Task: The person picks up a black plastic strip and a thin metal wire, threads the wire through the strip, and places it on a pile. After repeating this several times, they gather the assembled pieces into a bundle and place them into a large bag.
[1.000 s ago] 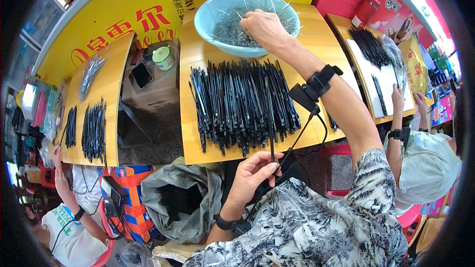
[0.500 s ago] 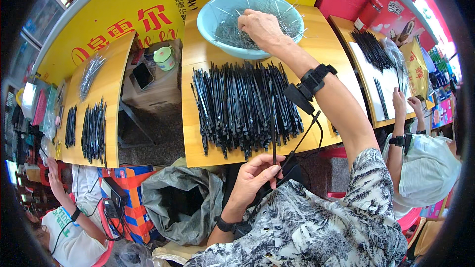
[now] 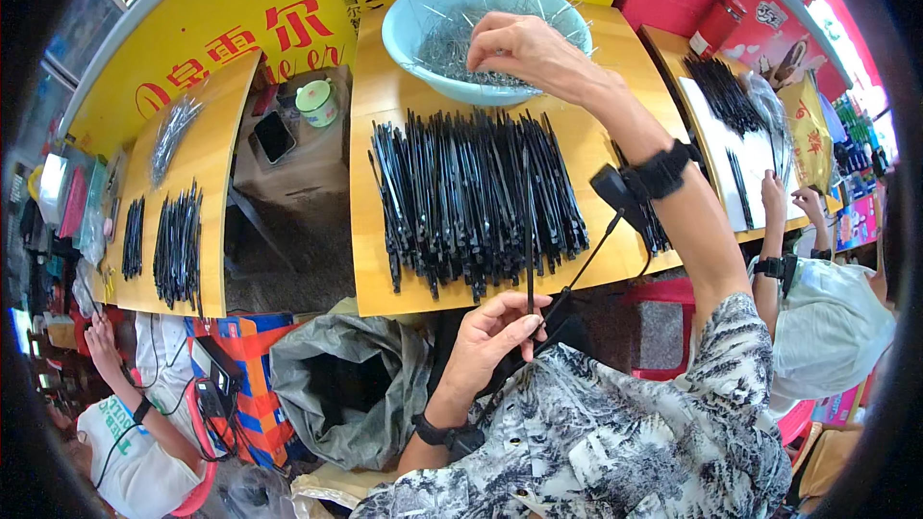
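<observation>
My left hand (image 3: 492, 338), near the table's front edge, pinches the lower end of a thin black rod (image 3: 529, 264) that points upright and away from me. Behind the rod lies a wide pile of similar black rods (image 3: 461, 207), laid side by side. Over a light blue bowl (image 3: 452, 88) at the back, my right hand (image 3: 534, 53) hangs with thumb and fingers drawn together. Thin silvery wire pieces (image 3: 452, 46) fill the bowl, and some stick out past its rim. Whether a wire sits between my right fingertips is too small to make out.
Beneath the table's front edge is a grey sack (image 3: 404, 365), its mouth spread. A phone (image 3: 274, 137) and a lidded green cup (image 3: 317, 103) stand on a lower surface to the left. Co-workers sit at side tables (image 3: 207, 231) with more black rods. A red stool (image 3: 663, 327) is at the right.
My right hand has lifted off the wires and drawn back slightly to the right, its forearm shifting right too. My left hand still holds the rod, almost unmoved.
</observation>
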A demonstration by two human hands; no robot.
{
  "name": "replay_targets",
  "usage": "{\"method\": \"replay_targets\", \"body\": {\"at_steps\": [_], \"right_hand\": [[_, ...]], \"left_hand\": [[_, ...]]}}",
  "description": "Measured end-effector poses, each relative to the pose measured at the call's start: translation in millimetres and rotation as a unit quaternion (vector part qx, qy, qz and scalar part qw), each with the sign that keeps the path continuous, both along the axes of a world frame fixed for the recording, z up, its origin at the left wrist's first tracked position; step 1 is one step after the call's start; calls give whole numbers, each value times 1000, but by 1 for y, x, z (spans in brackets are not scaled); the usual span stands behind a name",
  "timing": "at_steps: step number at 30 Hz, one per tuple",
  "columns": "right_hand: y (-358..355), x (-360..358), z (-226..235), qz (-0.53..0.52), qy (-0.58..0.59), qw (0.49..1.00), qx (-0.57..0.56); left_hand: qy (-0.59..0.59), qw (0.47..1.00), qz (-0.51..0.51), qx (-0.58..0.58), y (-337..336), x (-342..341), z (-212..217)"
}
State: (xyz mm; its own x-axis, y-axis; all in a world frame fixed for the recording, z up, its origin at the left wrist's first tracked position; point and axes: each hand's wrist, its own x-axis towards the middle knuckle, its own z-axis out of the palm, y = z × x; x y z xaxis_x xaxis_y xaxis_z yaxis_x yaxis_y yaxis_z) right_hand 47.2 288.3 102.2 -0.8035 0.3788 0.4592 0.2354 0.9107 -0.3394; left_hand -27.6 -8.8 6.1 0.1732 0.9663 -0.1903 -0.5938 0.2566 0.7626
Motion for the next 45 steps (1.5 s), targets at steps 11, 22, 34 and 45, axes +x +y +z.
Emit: {"method": "replay_targets", "body": {"at_steps": [11, 22, 34, 45], "right_hand": [[-66, 37, -21, -46, 58, 981, -179], [-114, 69, -36, -66, 210, 800, -558], [-197, 112, -52, -165, 356, 770, -504], [-228, 111, -71, -114, 356, 656, -656]], "left_hand": [[-18, 999, -31, 5, 0, 8, 1], [20, 999, 23, 28, -12, 18, 0], [13, 998, 42, 51, 2, 22, 9], [-2, 998, 46, 45, 5, 28, 3]]}}
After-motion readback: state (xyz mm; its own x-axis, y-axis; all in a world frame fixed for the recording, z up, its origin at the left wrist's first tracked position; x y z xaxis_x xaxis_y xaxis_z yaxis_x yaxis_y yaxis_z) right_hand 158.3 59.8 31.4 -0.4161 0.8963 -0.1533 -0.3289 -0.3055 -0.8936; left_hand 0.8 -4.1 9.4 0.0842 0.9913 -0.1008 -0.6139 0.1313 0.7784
